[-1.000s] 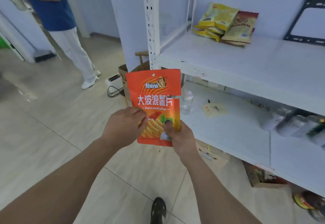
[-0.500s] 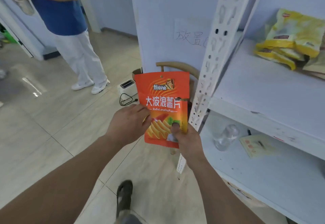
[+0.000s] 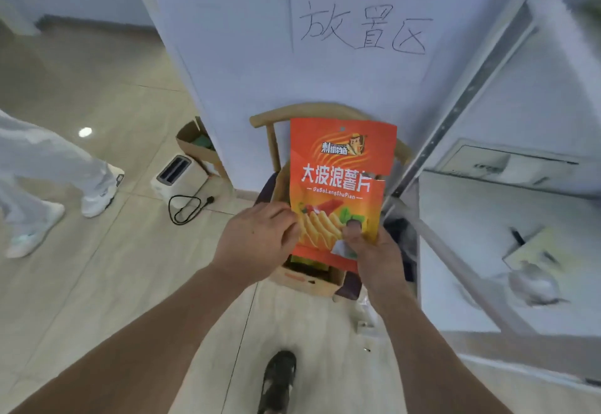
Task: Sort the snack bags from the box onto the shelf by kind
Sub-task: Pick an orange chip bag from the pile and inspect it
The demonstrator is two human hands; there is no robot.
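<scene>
Your left hand (image 3: pixel 257 238) is curled on the left edge of the orange chip bag (image 3: pixel 341 186), and your right hand (image 3: pixel 370 251) pinches the bottom right corner, with the thumb (image 3: pixel 353 229) pressed flat on the front. So both hands have hold of the one bag, and it stands up straight in front of you, over the box (image 3: pixel 309 278). The box sits on a wooden chair (image 3: pixel 270 117), and you can see more bags inside it, just under the one you hold. I think the step now is to read the bag and pick its spot. Hold it softly, because the chips inside will crack if you squeeze. Keep your thumb off the big words so you can see what kind it is. The shelf (image 3: pixel 461 238) is on your right, very near, with a metal post (image 3: pixel 455 114) between you and the boards. Turn slowly and lift the bag past that post so it does not catch. Lay it flat with others of its kind, if there are any. A toaster (image 3: pixel 179 174) and its cord (image 3: pixel 190 207) lie on the floor to your left, so watch your feet.
</scene>
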